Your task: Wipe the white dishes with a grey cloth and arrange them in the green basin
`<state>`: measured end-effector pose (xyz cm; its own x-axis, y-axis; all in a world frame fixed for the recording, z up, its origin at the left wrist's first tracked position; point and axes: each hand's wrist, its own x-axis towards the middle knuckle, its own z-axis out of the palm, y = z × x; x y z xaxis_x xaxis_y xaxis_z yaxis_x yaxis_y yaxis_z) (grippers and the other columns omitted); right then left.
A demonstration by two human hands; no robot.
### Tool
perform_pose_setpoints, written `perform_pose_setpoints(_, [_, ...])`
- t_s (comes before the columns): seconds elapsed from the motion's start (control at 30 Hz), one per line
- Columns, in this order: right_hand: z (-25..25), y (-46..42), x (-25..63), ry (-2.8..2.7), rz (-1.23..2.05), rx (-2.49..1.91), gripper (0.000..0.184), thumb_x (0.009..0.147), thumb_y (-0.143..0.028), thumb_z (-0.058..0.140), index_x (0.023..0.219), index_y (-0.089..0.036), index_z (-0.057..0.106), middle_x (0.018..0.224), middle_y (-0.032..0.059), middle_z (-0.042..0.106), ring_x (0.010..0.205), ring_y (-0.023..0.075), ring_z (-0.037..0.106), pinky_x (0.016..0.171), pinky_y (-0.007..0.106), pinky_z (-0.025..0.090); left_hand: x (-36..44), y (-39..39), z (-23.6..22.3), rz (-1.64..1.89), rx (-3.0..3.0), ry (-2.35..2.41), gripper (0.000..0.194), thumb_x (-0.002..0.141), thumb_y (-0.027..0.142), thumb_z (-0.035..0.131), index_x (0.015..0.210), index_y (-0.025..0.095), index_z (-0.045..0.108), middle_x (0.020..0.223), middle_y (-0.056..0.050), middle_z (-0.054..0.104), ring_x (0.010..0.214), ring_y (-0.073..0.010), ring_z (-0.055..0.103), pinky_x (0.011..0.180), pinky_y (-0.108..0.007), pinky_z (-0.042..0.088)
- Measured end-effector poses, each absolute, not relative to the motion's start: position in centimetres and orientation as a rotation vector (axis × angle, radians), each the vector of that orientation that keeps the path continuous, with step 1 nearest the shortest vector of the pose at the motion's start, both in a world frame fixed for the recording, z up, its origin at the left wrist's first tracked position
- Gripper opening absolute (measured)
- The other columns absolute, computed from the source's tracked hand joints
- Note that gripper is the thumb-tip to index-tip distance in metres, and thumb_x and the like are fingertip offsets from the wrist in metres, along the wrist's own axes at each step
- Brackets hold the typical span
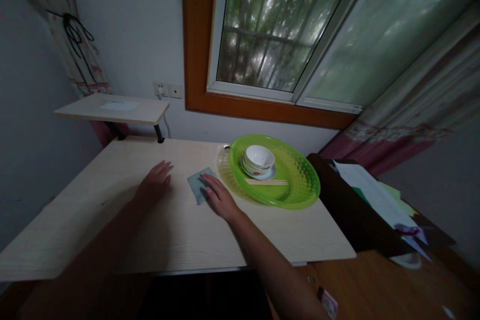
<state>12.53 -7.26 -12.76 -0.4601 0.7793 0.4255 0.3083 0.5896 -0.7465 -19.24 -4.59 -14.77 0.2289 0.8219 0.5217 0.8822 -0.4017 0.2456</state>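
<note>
Right fingers (213, 180) spread on grey cloth (196, 185); left fingers (161, 169) spread; pale desk (187, 240) by window (277, 25)

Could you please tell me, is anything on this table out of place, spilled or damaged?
Nothing appears spilled or damaged. Only the green basket stands out slightly: at the right side of the table, it seems to reach past the edge. The cloth under the right hand looks ordinary.
</note>
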Motion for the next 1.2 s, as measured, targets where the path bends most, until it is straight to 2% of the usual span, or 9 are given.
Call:
perform_pose_setpoints(0.1, [-12.8,-8.5,15.4,-1.949,0.736,-0.867,0.044,0.106,-0.046,0.045,0.144,-0.030,0.061,0.147,0.0082,0.061,0.138,0.0227,0.055,0.120,0.045,0.041,-13.2,-6.4,-14.0,-0.786,-2.651,-1.372,0.041,0.103,0.030,0.041,0.132,0.019,0.068,0.148,-0.010,0.060,0.147,-0.0261,0.045,0.122,-0.050,0.040])
perform_pose_setpoints(0.17, [-12.8,-9.0,16.9,-1.913,0.736,-0.903,0.041,0.106,-0.045,0.046,0.139,-0.030,0.065,0.141,0.0085,0.066,0.133,0.0237,0.059,0.117,0.046,0.044,-9.1,-7.7,-14.1,-0.669,-2.729,-1.302,0.040,0.104,0.034,0.044,0.133,0.020,0.068,0.152,-0.009,0.057,0.148,-0.0278,0.044,0.123,-0.051,0.038])
perform_pose_setpoints(0.4, [-13.3,-9.4,18.7,-1.654,0.827,-1.070,0.043,0.105,-0.051,0.046,0.123,-0.023,0.074,0.122,0.0101,0.076,0.115,0.0252,0.070,0.106,0.044,0.052,-1.2,-6.0,-14.6,-0.440,-2.729,-1.472,0.051,0.106,0.033,0.036,0.147,0.011,0.056,0.158,-0.018,0.047,0.149,-0.0321,0.043,0.122,-0.052,0.037])
perform_pose_setpoints(0.53, [-13.5,-9.5,18.6,-1.611,0.856,-1.088,0.045,0.105,-0.053,0.046,0.122,-0.022,0.074,0.116,0.0098,0.078,0.105,0.0240,0.072,0.099,0.042,0.055,-1.6,-1.6,-13.8,-0.365,-2.703,-1.578,0.051,0.102,0.027,0.042,0.151,0.016,0.052,0.154,-0.018,0.052,0.148,-0.0327,0.045,0.121,-0.053,0.036])
perform_pose_setpoints(0.67, [-13.7,-9.5,18.7,-1.650,0.878,-1.083,0.043,0.105,-0.051,0.044,0.122,-0.024,0.073,0.116,0.0087,0.077,0.105,0.0231,0.071,0.099,0.041,0.054,-6.6,1.9,-13.7,-0.326,-2.507,-1.808,0.050,0.100,0.022,0.039,0.145,0.009,0.058,0.156,-0.020,0.049,0.150,-0.0341,0.041,0.122,-0.052,0.033])
perform_pose_setpoints(0.77, [-13.6,-9.5,18.7,-1.693,0.878,-1.071,0.042,0.106,-0.050,0.044,0.122,-0.024,0.073,0.118,0.0086,0.076,0.109,0.0236,0.070,0.101,0.041,0.053,-11.5,2.5,-14.0,-0.311,-2.373,-1.960,0.052,0.101,0.025,0.036,0.143,0.006,0.058,0.157,-0.022,0.048,0.149,-0.0328,0.043,0.122,-0.050,0.034])
perform_pose_setpoints(0.87, [-13.4,-9.5,18.6,-1.728,0.861,-1.037,0.041,0.106,-0.049,0.043,0.117,-0.024,0.074,0.116,0.0085,0.076,0.107,0.0235,0.069,0.100,0.040,0.053,-14.9,1.1,-14.2,-0.257,-2.367,-1.990,0.053,0.101,0.027,0.033,0.145,0.008,0.057,0.156,-0.018,0.050,0.149,-0.0299,0.043,0.123,-0.048,0.034])
perform_pose_setpoints(1.0, [-13.5,-9.7,18.6,-1.711,0.850,-0.991,0.042,0.108,-0.046,0.039,0.123,-0.024,0.071,0.110,0.0073,0.076,0.099,0.0216,0.069,0.093,0.037,0.054,-15.3,-3.0,-14.4,-0.260,-2.583,-1.857,0.052,0.104,0.030,0.031,0.147,0.015,0.057,0.158,-0.011,0.049,0.150,-0.0262,0.041,0.125,-0.044,0.032])
perform_pose_setpoints(1.2, [-13.5,-10.1,18.8,-1.758,0.749,-0.948,0.042,0.108,-0.044,0.038,0.132,-0.023,0.066,0.108,0.0075,0.076,0.098,0.0215,0.070,0.092,0.036,0.054,-8.9,-6.5,-15.2,-0.365,-3.030,-1.319,0.049,0.105,0.031,0.036,0.151,0.020,0.051,0.161,-0.010,0.045,0.154,-0.0258,0.034,0.126,-0.048,0.030])
